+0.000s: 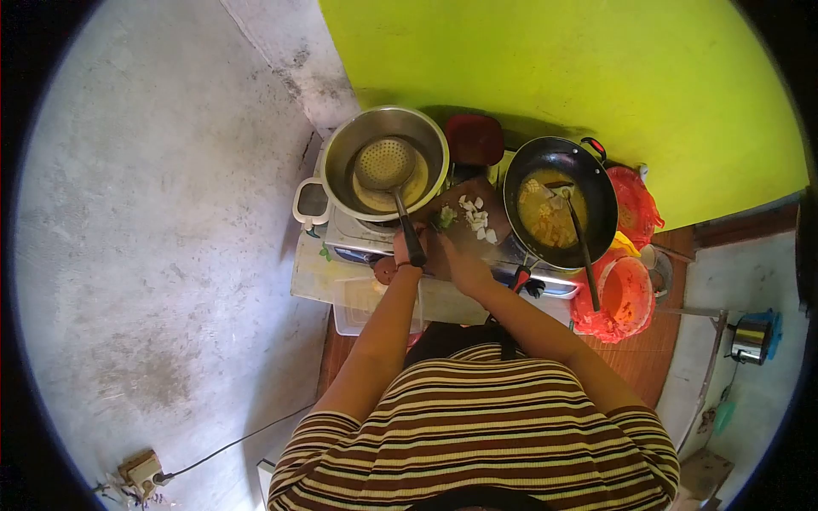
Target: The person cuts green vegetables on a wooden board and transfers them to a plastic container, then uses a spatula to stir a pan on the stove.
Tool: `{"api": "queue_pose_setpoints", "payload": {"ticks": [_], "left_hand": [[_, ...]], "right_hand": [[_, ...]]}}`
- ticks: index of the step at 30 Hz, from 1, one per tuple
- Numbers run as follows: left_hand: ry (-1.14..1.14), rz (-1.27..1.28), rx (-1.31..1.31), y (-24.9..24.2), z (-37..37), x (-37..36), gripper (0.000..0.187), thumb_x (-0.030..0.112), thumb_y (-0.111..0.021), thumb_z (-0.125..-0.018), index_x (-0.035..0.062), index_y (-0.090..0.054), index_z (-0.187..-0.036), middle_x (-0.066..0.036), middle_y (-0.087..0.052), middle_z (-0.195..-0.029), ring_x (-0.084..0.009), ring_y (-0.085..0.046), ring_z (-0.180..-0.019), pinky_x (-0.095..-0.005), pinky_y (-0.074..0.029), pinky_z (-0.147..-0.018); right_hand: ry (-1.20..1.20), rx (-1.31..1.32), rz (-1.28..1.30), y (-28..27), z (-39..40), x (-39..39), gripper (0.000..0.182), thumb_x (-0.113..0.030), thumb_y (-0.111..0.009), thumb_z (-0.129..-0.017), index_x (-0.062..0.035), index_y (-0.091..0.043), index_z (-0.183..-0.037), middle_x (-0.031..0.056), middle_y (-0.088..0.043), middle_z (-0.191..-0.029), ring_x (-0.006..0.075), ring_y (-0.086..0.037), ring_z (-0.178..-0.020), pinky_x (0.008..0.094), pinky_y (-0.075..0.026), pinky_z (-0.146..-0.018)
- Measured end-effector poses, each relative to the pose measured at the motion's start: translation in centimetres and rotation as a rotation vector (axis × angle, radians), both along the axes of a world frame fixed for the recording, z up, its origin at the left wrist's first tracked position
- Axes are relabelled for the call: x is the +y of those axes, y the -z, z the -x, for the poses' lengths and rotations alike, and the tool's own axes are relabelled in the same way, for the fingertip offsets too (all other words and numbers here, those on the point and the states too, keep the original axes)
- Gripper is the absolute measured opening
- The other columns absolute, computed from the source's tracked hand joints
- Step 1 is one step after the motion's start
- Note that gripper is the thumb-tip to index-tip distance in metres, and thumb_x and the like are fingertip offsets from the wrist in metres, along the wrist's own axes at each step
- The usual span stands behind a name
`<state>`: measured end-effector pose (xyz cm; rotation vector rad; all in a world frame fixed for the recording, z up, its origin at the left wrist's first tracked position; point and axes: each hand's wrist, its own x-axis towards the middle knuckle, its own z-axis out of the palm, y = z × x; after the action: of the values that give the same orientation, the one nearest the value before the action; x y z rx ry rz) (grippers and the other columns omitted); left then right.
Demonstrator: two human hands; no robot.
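On the brown cutting board point(503, 223) lie chopped white pieces point(479, 223) and a small heap of chopped greens point(446, 216). My right hand point(465, 269) is at the board's near edge, slightly smeared, its fingers drawn together. A thin dark sliver shows just beyond its fingertips by the greens; I cannot tell what the hand holds. Close to its left, my left hand point(407, 245) is partly covered by the black handle of a skimmer point(385, 163), so its fingers are mostly hidden. The skimmer rests in a large metal pot point(336, 170).
Right of the board, a black wok point(516, 175) holds yellowish food and a dark-handled spatula point(588, 264). A dark red container point(475, 140) stands behind. Red plastic-lined tubs point(626, 294) are at the right, a clear plastic box point(354, 319) at the front left. Walls close in behind and left.
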<state>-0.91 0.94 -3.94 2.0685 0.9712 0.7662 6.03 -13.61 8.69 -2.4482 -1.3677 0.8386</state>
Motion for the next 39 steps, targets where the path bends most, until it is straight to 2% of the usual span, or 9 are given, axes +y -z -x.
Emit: {"api": "queue_pose_setpoints", "payload": {"ticks": [8, 11, 14, 17, 20, 26, 29, 33, 39], "left_hand": [[-0.059, 0.019, 0.071, 0.6, 0.2, -0.8, 0.017, 0.012, -0.063, -0.067, 0.0067, -0.066, -0.083, -0.014, -0.061, -0.071, -0.0313, -0.061, -0.069, -0.0378, -0.05, -0.066], [-0.091, 0.071, 0.082, 1.0, -0.3, -0.6, 0.015, 0.012, -0.062, -0.069, 0.006, -0.066, -0.082, -0.014, -0.061, -0.07, -0.0306, -0.061, -0.07, -0.0378, -0.05, -0.066], [-0.067, 0.22, 0.097, -2.3, 0.1, -1.2, 0.014, 0.012, -0.062, -0.07, 0.005, -0.066, -0.082, -0.015, -0.062, -0.072, -0.0299, -0.061, -0.071, -0.0374, -0.05, -0.067], [-0.023, 0.086, 0.134, 0.4, 0.0, -0.6, 0.013, 0.011, -0.061, -0.071, 0.0042, -0.066, -0.081, -0.016, -0.062, -0.073, -0.0299, -0.062, -0.07, -0.0365, -0.05, -0.066], [-0.041, 0.123, 0.052, 1.0, -0.1, -0.7, 0.012, 0.011, -0.06, -0.072, 0.0039, -0.066, -0.078, -0.016, -0.062, -0.071, -0.0301, -0.061, -0.067, -0.0357, -0.05, -0.064], [-0.034, 0.02, 0.174, -3.4, 0.2, -1.2, 0.012, 0.012, -0.06, -0.072, 0.0041, -0.066, -0.077, -0.014, -0.062, -0.07, -0.0299, -0.061, -0.066, -0.0348, -0.05, -0.063], [-0.05, 0.126, 0.12, -3.0, 0.2, -1.1, 0.011, 0.012, -0.06, -0.072, 0.0048, -0.066, -0.077, -0.015, -0.063, -0.072, -0.0307, -0.062, -0.068, -0.0358, -0.05, -0.065], [-0.038, 0.049, 0.114, -2.2, 0.1, -0.9, 0.012, 0.014, -0.06, -0.072, 0.0058, -0.066, -0.078, -0.016, -0.064, -0.075, -0.0321, -0.062, -0.073, -0.0382, -0.05, -0.067], [-0.001, 0.049, 0.141, -2.4, 0.9, -0.7, 0.014, 0.015, -0.059, -0.073, 0.0067, -0.067, -0.08, -0.017, -0.064, -0.078, -0.0328, -0.062, -0.075, -0.0381, -0.05, -0.069]], "right_hand": [[-0.04, 0.014, -0.059, 1.7, 0.3, -0.1, 0.062, -0.005, -0.043, -0.081, -0.011, -0.02, -0.139, 0.0301, -0.057, -0.088, 0.043, -0.059, -0.071, 0.0504, -0.046, -0.06], [-0.064, -0.154, -0.157, 5.0, 0.4, -0.1, 0.063, -0.006, -0.043, -0.081, -0.0099, -0.019, -0.139, 0.0286, -0.058, -0.085, 0.0419, -0.059, -0.067, 0.0497, -0.047, -0.06], [-0.078, -0.073, -0.072, 2.0, 0.4, 0.2, 0.065, -0.006, -0.044, -0.081, -0.0088, -0.017, -0.14, 0.0258, -0.059, -0.077, 0.0406, -0.059, -0.062, 0.0482, -0.047, -0.058], [-0.101, -0.066, -0.035, 3.3, 0.4, 0.6, 0.076, -0.006, -0.047, -0.078, -0.0103, -0.007, -0.142, 0.0244, -0.062, -0.074, 0.0378, -0.062, -0.064, 0.0478, -0.05, -0.062], [-0.119, -0.121, -0.003, 3.5, 0.6, 1.1, 0.075, -0.007, -0.047, -0.079, -0.0101, -0.007, -0.143, 0.024, -0.062, -0.073, 0.0377, -0.062, -0.063, 0.0494, -0.05, -0.063], [-0.139, -0.176, 0.001, 4.8, 0.4, 2.4, 0.076, -0.009, -0.049, -0.079, -0.0087, -0.008, -0.142, 0.022, -0.062, -0.07, 0.0348, -0.062, -0.06, 0.046, -0.051, -0.058], [-0.129, -0.159, -0.053, 5.0, 0.5, 1.6, 0.076, -0.009, -0.049, -0.078, -0.0085, -0.008, -0.142, 0.0218, -0.063, -0.071, 0.0342, -0.063, -0.06, 0.0446, -0.051, -0.056], [-0.114, -0.237, -0.104, 4.5, 1.3, 0.0, 0.068, -0.007, -0.046, -0.08, -0.0086, -0.015, -0.141, 0.0283, -0.059, -0.078, 0.0403, -0.06, -0.064, 0.0486, -0.047, -0.059], [-0.028, -0.006, -0.013, 2.1, 0.8, 0.7, 0.067, -0.006, -0.046, -0.079, -0.0087, -0.018, -0.14, 0.0309, -0.057, -0.083, 0.0421, -0.059, -0.068, 0.0488, -0.047, -0.058]]}}
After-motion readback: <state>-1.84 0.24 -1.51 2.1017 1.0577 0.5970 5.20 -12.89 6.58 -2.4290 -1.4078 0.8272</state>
